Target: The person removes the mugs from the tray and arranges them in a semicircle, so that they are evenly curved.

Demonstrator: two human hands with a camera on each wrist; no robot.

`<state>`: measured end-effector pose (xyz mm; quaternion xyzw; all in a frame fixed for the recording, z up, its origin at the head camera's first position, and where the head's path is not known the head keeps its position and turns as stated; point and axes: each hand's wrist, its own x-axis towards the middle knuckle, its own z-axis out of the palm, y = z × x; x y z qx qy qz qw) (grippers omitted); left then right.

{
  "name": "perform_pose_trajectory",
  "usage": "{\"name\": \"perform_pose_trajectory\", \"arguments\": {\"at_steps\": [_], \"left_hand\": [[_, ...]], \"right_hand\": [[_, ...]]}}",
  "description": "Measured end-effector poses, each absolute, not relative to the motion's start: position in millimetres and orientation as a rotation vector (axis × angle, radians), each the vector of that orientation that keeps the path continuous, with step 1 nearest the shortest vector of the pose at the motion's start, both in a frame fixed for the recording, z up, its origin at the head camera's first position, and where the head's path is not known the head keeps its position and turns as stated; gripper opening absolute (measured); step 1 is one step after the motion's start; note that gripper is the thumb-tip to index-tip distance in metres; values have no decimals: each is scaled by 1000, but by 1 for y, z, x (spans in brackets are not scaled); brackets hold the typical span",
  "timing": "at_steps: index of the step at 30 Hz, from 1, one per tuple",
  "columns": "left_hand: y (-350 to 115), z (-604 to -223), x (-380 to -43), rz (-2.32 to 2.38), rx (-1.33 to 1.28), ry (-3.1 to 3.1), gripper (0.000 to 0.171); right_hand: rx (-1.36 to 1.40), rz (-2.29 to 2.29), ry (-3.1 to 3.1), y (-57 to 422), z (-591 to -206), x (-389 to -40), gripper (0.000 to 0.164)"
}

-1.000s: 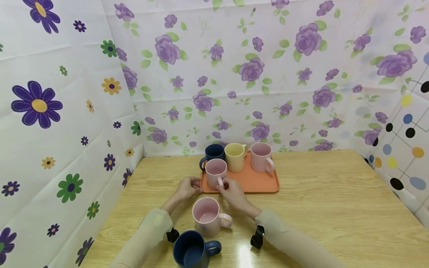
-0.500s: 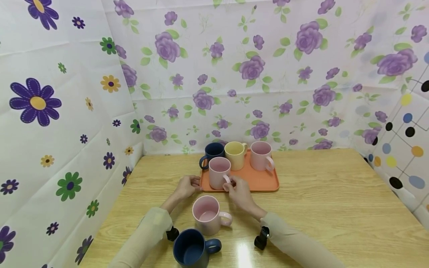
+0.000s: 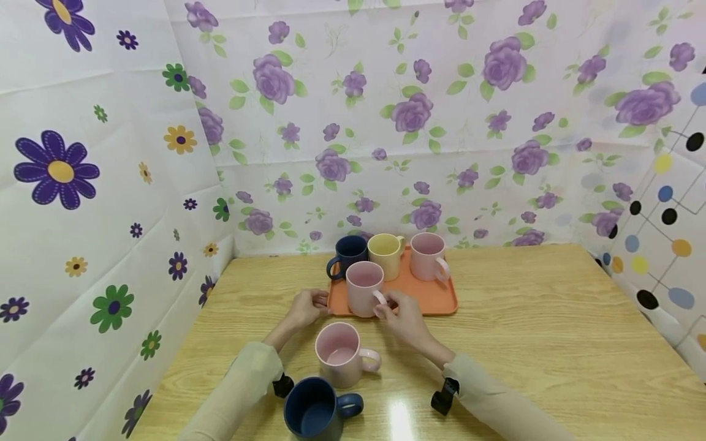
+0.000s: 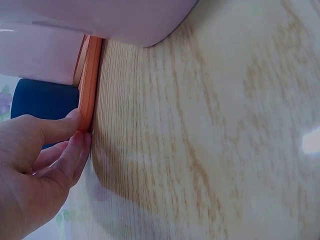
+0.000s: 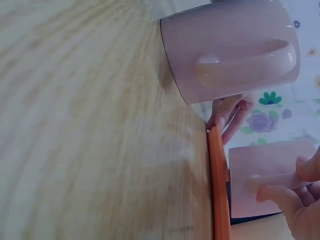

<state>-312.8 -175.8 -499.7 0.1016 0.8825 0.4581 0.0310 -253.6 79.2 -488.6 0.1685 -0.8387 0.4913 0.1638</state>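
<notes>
Apparent placing step: the left hand (image 3: 309, 308) pinches the orange tray (image 3: 427, 300), the right hand (image 3: 408, 318) pinches 1 pink mug (image 3: 364, 293) by its handle (image 3: 379, 297), between them, on or just above the tray; seating and release seem next.

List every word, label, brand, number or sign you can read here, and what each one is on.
None: no readable text in any of the three views.
Mugs and tray: no lettering on the sides that show.
Walls: only printed flowers, leaves, dots and lines.
Black wrist devices: too small to tell whether they carry any marking.
</notes>
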Motion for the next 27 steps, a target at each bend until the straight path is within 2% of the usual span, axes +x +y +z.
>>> {"name": "perform_pose_trajectory", "arguments": {"at_steps": [15,27], "left_hand": [[-175,-500,-313,1419,267,2710,41],[-176,-502,-314,1409,305,2722,41]], "right_hand": [[541,1372,-2438,104,-474,-229,6],[689,1322,-2415,127,-481,-215,6]]}}
